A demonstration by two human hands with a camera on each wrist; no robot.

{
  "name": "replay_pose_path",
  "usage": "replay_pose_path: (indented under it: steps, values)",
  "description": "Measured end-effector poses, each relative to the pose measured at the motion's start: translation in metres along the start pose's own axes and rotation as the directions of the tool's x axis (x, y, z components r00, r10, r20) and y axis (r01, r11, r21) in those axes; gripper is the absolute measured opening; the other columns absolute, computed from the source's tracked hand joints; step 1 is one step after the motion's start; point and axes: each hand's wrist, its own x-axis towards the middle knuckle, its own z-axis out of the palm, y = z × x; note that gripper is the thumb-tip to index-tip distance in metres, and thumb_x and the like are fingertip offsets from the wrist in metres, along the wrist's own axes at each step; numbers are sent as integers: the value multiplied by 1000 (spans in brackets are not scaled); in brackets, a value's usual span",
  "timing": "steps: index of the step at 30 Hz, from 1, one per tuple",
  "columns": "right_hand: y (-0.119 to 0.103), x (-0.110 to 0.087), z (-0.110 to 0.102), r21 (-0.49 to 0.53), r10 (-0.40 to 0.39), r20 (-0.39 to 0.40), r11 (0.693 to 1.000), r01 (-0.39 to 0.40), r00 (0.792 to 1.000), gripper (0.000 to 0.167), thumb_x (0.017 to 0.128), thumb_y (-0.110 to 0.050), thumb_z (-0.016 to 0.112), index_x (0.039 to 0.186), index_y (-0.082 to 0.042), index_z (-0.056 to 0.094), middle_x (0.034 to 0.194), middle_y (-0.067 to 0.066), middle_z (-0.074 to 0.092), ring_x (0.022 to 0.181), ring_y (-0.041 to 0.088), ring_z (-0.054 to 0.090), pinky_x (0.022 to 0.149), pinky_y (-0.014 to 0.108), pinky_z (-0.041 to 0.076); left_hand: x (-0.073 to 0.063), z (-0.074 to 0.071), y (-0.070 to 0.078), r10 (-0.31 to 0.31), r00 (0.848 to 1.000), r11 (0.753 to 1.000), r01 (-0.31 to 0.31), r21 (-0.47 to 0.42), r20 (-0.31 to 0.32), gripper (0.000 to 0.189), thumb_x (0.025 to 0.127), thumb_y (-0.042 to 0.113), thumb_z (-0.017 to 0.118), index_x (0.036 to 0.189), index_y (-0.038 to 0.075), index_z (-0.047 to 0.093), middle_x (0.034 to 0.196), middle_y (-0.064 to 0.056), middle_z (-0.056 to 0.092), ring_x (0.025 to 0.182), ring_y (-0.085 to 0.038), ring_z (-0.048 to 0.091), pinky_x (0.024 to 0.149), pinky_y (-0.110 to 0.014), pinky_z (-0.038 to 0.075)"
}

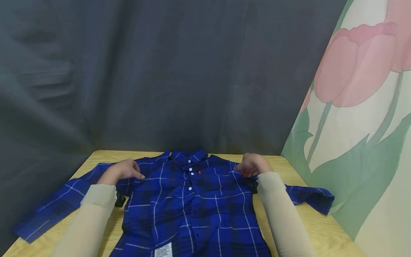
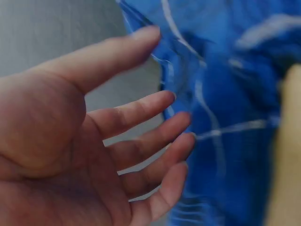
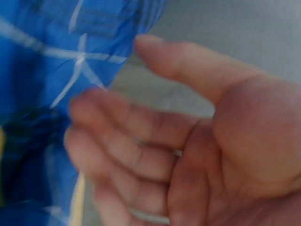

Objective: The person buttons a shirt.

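A blue plaid button-up shirt (image 1: 205, 203) lies front up across the table, collar at the far edge and both sleeves spread outward. My left hand (image 1: 126, 169) hovers at the shoulder on the left side, thumb apart from the fingers. In the left wrist view its fingertips (image 2: 181, 120) are right at the shirt's edge with nothing between them and the thumb. Over the opposite shoulder is my right hand (image 1: 252, 165). The right wrist view has its fingers (image 3: 136, 150) loosely bent beside the blue cloth, the thumb spread away and nothing gripped.
The light wooden table (image 1: 321, 228) shows on both sides of the shirt. A dark curtain (image 1: 192, 78) hangs behind its far edge. On the right stands a wall with a tulip mural (image 1: 356, 67). A white printed label (image 1: 163, 250) lies on the shirt's lower front.
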Motion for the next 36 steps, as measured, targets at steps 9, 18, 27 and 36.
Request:
replay_pose_path:
  steps: [9,18,27,36]
  values:
    - [12,-8,42,28,247,-72,969,-245,966,79,85,-50,92,127,12,67,127,27,73,102,33,69,89,42,63,-1,20,-14,40,999,998,-41,-55,-14,49,84,24,93,121,1,72,137,-31,66,122,-47,63,111,-64,50]
    - [25,6,47,-156,-3,-87,988,-10,996,28,90,-31,90,92,-8,74,84,4,66,75,21,61,66,32,54,10,31,-17,31,998,1000,-31,1,-61,14,97,15,80,88,7,73,85,-2,63,79,-20,55,76,-35,49]
    - [45,-17,17,-9,-239,-61,971,239,969,39,100,-26,76,71,-19,51,65,-7,40,63,13,42,67,29,35,-12,9,-10,42,991,990,-58,-125,-126,16,104,13,69,90,4,69,75,1,52,70,-19,52,71,-35,45]
    - [35,-32,-3,233,-182,-234,943,237,955,26,106,-24,69,93,-2,67,63,-7,64,55,7,59,57,24,48,-8,-8,6,-22,919,973,-71,-220,-394,24,110,18,58,107,-3,70,84,-12,78,74,-22,77,77,-36,60]
